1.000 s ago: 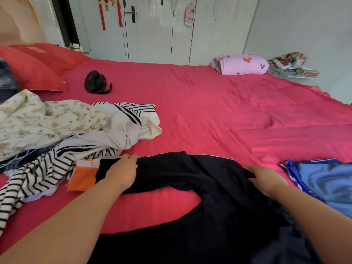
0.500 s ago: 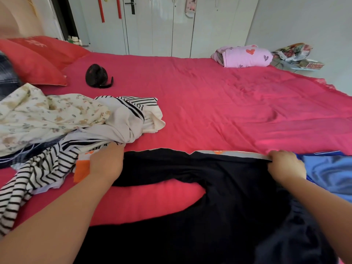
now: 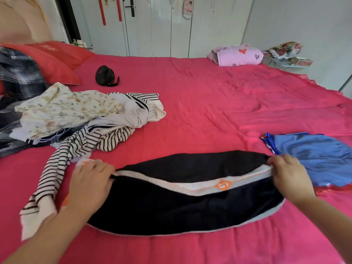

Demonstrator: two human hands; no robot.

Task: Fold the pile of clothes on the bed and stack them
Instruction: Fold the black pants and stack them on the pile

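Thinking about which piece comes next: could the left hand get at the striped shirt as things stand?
Probably yes. The striped shirt lies right beside the left hand with nothing between them, but that hand grips the black garment and would have to let go first.

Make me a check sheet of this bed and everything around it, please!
Surface: red bed sheet, wrinkled.
Job's things: black garment spread nearest the person; striped top and floral garment heaped unfolded at left; blue garment at right.
Clutter: small black fan and red pillows far left; pink bundle at the far edge.
Hands: left hand and right hand each grip one end of the black garment's white-lined edge.
Cables: nothing seen.
Surroundings: white wardrobe doors, red hanging ornaments.
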